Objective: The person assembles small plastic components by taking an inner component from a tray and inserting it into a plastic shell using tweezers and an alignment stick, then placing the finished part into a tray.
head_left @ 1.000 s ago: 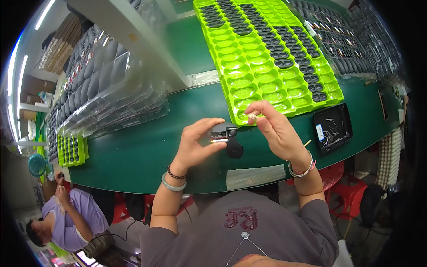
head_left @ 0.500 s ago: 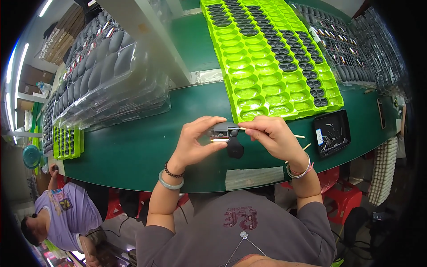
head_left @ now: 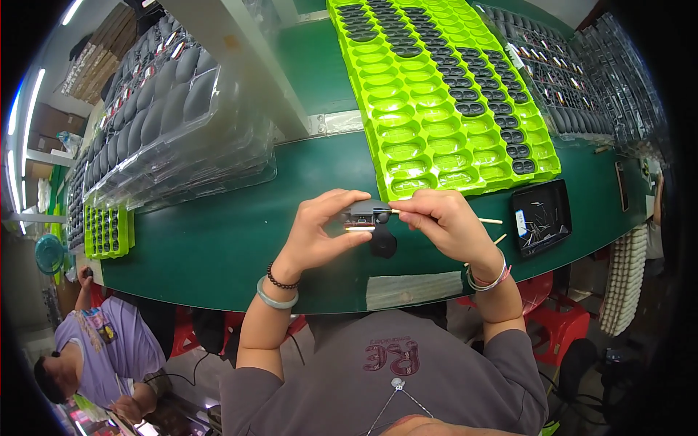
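Note:
My left hand pinches a small dark grey plastic casing between thumb and fingers, above the green table. The casing's open side shows a small board and a pale strip along the lower edge. With its fingers pinched together, my right hand holds a thin pale stick, whose tip touches the right end of the casing. Just below the casing is a black rounded piece; whether it is attached or lies on the table I cannot tell.
A lime green tray holds rows of black oval parts. To the right stand a black bin of thin metal pieces and loose pale sticks. Clear trays of grey shells are stacked left, beside a post. Another person sits at lower left.
Both hands keep nearly the same pose, and the stick's tip stays at the casing's right end. At lower left the other person's lower hand has shifted.

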`<state>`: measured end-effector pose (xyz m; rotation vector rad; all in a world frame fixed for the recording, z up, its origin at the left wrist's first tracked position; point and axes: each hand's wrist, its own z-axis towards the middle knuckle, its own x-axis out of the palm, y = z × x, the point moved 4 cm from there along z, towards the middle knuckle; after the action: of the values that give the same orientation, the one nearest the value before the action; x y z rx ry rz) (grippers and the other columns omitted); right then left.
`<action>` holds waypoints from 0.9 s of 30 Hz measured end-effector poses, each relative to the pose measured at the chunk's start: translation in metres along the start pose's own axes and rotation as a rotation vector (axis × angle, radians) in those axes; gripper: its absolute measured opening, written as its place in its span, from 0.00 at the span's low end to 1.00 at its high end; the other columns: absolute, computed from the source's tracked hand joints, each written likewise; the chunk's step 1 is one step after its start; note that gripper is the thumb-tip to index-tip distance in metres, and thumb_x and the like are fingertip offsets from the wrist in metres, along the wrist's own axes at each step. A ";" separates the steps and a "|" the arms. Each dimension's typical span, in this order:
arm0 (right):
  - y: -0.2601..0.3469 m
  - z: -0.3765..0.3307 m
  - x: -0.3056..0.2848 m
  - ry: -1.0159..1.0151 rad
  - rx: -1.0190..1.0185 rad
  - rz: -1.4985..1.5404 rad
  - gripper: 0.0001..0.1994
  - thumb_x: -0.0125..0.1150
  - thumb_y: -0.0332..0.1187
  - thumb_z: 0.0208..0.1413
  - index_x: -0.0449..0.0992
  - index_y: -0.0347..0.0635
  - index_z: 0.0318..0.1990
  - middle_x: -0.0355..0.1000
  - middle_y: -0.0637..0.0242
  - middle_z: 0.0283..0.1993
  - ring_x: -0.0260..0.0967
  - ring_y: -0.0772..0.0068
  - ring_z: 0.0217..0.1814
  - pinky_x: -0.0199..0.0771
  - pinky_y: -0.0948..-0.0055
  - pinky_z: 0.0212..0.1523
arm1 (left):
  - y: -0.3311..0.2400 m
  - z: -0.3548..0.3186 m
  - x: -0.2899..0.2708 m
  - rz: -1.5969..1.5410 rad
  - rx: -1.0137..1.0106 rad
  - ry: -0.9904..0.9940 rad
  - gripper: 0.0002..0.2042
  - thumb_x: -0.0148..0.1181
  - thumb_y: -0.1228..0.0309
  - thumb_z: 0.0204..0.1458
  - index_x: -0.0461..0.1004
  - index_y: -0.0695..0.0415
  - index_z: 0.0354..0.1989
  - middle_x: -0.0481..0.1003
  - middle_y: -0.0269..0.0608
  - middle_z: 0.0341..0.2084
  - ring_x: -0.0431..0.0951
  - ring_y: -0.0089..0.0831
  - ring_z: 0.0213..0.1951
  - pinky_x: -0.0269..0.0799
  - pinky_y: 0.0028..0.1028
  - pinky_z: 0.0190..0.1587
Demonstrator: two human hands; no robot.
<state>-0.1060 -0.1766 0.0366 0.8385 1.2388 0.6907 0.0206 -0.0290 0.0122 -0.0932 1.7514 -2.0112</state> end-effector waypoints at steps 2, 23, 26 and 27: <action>-0.003 0.000 0.001 0.006 0.007 0.001 0.08 0.56 0.27 0.51 0.77 0.38 0.39 0.71 0.57 0.26 0.69 0.59 0.28 0.66 0.68 0.29 | 0.000 0.001 0.000 0.018 0.007 0.005 0.24 0.68 0.76 0.39 0.70 0.69 0.47 0.71 0.42 0.36 0.72 0.24 0.36 0.70 0.21 0.40; -0.006 0.004 0.019 0.000 -0.031 -0.219 0.06 0.55 0.30 0.52 0.74 0.36 0.29 0.69 0.56 0.22 0.68 0.53 0.27 0.67 0.63 0.29 | -0.002 0.003 0.005 0.345 0.177 -0.032 0.22 0.69 0.73 0.36 0.72 0.65 0.42 0.75 0.46 0.34 0.75 0.33 0.33 0.70 0.25 0.34; 0.007 0.002 0.006 -0.177 -0.035 -0.187 0.04 0.57 0.28 0.50 0.75 0.38 0.33 0.69 0.59 0.25 0.68 0.55 0.26 0.67 0.65 0.30 | -0.004 0.002 -0.001 0.277 0.098 -0.045 0.22 0.69 0.73 0.36 0.72 0.65 0.43 0.75 0.46 0.34 0.75 0.32 0.33 0.70 0.25 0.35; 0.010 0.002 0.003 -0.192 -0.037 -0.137 0.04 0.58 0.27 0.49 0.76 0.39 0.33 0.69 0.61 0.27 0.68 0.57 0.25 0.67 0.67 0.29 | -0.004 0.002 -0.002 0.252 0.099 -0.060 0.22 0.69 0.73 0.36 0.72 0.65 0.43 0.75 0.45 0.33 0.75 0.31 0.33 0.70 0.24 0.35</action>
<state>-0.1032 -0.1697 0.0437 0.7631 1.0961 0.5089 0.0217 -0.0302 0.0164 0.0942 1.5392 -1.8869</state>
